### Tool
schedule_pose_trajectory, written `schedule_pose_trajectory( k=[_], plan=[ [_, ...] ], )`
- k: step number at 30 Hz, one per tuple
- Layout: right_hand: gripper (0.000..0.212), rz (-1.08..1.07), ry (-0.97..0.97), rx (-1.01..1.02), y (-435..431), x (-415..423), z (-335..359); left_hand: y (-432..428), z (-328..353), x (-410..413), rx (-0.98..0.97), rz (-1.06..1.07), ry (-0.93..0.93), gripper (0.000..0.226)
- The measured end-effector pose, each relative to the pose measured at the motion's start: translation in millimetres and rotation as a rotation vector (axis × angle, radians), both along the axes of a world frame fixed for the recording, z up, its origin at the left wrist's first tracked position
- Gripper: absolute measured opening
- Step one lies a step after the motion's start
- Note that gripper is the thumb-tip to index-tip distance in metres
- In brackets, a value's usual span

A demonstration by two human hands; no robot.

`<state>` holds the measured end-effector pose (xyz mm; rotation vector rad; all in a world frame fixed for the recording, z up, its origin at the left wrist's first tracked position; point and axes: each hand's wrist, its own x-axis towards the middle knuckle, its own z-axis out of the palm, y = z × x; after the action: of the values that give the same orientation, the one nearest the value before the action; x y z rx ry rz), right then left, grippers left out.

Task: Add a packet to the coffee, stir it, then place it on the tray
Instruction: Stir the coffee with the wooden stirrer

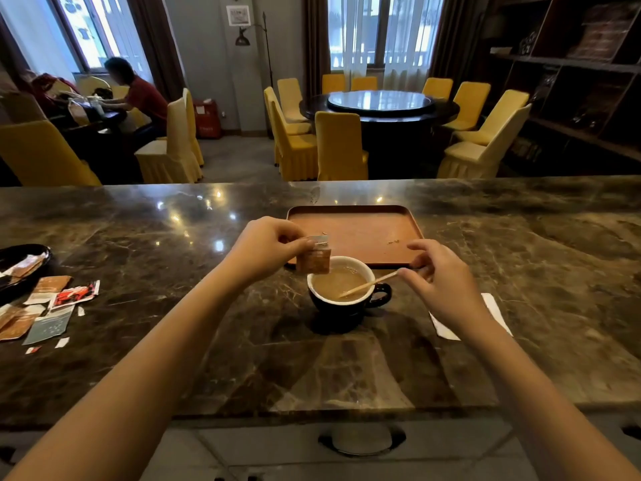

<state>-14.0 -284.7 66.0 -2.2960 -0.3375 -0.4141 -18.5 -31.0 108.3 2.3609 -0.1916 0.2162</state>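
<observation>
Marble counter (520, 237): packet (314, 260) seemingly tipped over cup (341, 289).

Both arms are bare all the way up, no sleeves showing anywhere in the shot. The left hand (265, 249) and right hand (442, 277) have nothing on them either: no rings, watch, bracelets or gloves. Nails look short and plain.

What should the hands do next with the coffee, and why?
Probably stir. The left hand pinches the packet at the cup rim, and the right hand already holds the stick with its tip in the coffee. The tray behind stands free, so the cup likely goes there afterwards.
</observation>
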Motion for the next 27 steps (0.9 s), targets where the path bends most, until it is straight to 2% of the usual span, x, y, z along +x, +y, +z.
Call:
schedule_pose_trajectory(
  k=[3, 6, 13, 17, 21, 27],
  plan=[
    [0.057, -0.05, 0.136, -0.092, -6.0, 9.4, -10.8, 7.8, -0.9, -4.3, -0.064, -0.028, -0.019, 0.007],
    [0.058, -0.026, 0.25, -0.067, -4.3, 18.9, -17.5, 12.6, -4.0, -8.8, -0.165, -0.03, -0.021, 0.01],
    [0.011, 0.106, 0.409, 0.299, 10.4, 23.9, -16.7, 41.2, -27.7, -15.2, -0.252, 0.02, 0.144, 0.01],
    [0.009, 0.168, 0.419, 0.408, 20.7, 18.7, -8.4, 59.7, -53.3, -12.7, -0.278, 0.118, 0.264, 0.009],
    [0.015, 0.234, 0.378, 0.38, 29.7, 12.4, -0.6, 67.0, -74.5, -3.8, -0.196, 0.135, 0.364, 0.011],
    [0.013, 0.267, 0.204, 0.236, 40.3, -0.1, 6.1, 72.4, -89.4, 21.8, -0.073, 0.23, 0.305, 0.012]
  ],
)
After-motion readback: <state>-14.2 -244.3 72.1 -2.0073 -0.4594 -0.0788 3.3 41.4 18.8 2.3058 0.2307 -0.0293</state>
